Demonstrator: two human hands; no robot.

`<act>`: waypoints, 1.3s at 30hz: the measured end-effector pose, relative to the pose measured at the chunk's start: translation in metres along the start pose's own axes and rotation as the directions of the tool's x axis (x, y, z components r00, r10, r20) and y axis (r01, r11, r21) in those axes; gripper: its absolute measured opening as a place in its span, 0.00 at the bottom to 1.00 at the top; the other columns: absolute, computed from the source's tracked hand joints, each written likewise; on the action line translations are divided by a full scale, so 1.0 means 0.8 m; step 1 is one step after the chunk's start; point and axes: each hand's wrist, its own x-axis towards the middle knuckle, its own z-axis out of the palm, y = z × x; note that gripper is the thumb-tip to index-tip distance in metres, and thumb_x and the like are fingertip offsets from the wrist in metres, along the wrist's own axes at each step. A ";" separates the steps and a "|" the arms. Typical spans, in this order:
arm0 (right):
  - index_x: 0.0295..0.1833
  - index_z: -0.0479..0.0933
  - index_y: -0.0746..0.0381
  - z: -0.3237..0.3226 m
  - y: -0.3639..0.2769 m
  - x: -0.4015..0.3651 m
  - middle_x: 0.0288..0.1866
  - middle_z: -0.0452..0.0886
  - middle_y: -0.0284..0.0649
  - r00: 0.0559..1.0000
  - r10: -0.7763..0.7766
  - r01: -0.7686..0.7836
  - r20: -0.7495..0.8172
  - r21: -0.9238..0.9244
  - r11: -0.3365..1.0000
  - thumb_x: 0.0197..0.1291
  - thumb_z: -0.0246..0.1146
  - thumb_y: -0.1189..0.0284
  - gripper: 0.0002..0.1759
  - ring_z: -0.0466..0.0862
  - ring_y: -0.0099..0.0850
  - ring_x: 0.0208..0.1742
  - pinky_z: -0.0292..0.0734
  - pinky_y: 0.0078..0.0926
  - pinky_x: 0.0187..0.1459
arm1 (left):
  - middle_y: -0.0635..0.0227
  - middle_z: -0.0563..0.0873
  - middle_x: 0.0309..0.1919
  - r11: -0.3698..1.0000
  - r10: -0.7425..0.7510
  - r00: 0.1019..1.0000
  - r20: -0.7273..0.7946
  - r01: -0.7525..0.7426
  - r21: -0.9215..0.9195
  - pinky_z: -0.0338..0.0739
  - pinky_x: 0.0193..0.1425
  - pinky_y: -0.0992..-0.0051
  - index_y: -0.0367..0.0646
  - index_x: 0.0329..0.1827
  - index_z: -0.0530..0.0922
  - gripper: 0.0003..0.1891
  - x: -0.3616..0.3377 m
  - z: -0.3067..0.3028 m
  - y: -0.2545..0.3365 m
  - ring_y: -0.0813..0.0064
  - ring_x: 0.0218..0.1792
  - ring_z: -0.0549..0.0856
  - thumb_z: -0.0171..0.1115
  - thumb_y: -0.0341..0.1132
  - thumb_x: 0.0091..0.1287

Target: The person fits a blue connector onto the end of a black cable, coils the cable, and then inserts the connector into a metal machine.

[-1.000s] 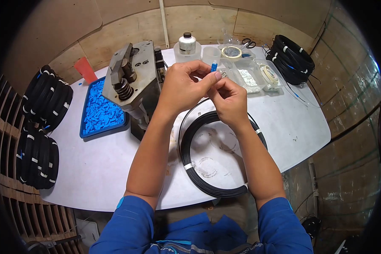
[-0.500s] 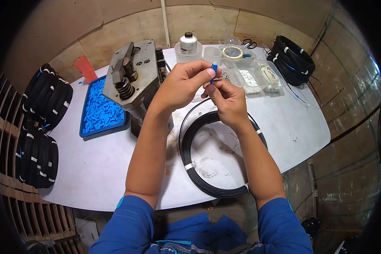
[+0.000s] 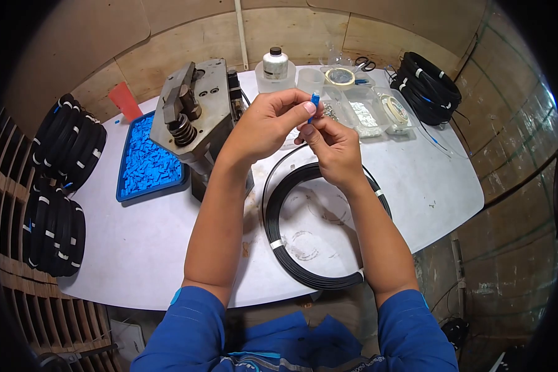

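Note:
Over the far middle of the table, my left hand (image 3: 270, 121) pinches a small blue cable connector (image 3: 315, 99) between thumb and fingers. Its pale tip points up and away. My right hand (image 3: 336, 149) is closed just below, with thumb and forefinger at the connector's lower end. Fingers cover much of the connector and whatever joins its base. Under my forearms lies a coil of black cable (image 3: 276, 214) bound with white tape, and a loose strand of it rises toward my hands.
A metal press (image 3: 198, 102) stands left of my hands, beside a tray (image 3: 152, 195) of blue plastic pieces. Behind are a bottle (image 3: 275, 64), clear boxes (image 3: 366, 99), a tape roll (image 3: 340, 76) and scissors (image 3: 365, 63). More black coils (image 3: 425, 90) sit at both sides.
The connector has shifted very slightly in my fingers. Both hands hold nearly the same position, and nothing else has visibly moved.

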 end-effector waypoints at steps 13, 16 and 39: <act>0.41 0.84 0.65 0.000 -0.002 0.000 0.35 0.87 0.32 1.000 0.026 -0.026 0.004 0.006 1.000 0.74 0.68 0.68 0.11 0.83 0.17 0.37 0.78 0.19 0.41 | 0.68 0.89 0.43 1.000 0.022 1.000 -0.011 -0.022 -0.007 0.79 0.53 0.76 0.34 0.52 0.86 0.12 0.001 -0.001 -0.007 0.80 0.45 0.84 0.64 0.35 0.77; 0.41 0.84 0.65 0.001 -0.005 -0.001 0.34 0.87 0.32 0.999 0.040 -0.040 -0.005 0.042 0.998 0.74 0.68 0.68 0.10 0.83 0.17 0.38 0.79 0.19 0.42 | 0.69 0.89 0.43 0.998 0.068 0.997 -0.036 -0.067 0.018 0.79 0.52 0.76 0.33 0.52 0.86 0.12 0.003 -0.001 -0.009 0.81 0.43 0.83 0.64 0.35 0.77; 0.39 0.84 0.65 0.002 -0.002 0.001 0.33 0.88 0.33 1.000 0.004 -0.005 -0.020 -0.060 0.998 0.71 0.69 0.74 0.07 0.84 0.17 0.35 0.79 0.19 0.37 | 0.67 0.90 0.32 0.989 0.049 0.996 -0.079 -0.037 0.142 0.82 0.40 0.78 0.32 0.46 0.87 0.13 0.001 0.004 -0.005 0.83 0.32 0.85 0.70 0.36 0.73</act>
